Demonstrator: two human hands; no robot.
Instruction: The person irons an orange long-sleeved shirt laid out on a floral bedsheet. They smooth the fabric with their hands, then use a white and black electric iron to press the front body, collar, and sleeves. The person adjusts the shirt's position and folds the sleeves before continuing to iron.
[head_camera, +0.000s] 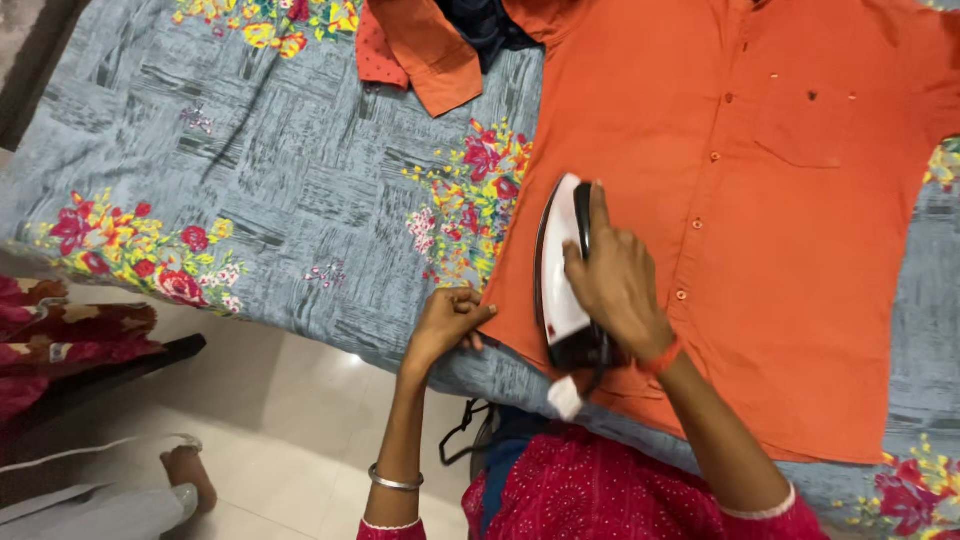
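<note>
An orange shirt was being pressed flat on a grey floral bedsheet.

The white and black iron was held on the shirt's left front panel, near the side edge, its handle wrapped by the closed fingers of the right hand. The shirt's edge was pinched taut just beside the iron by the curled fingers of the left hand. The button placket and pocket were seen lying smooth; the lower hem and far side were judged not yet reached. Another orange garment was left at the top.
</note>
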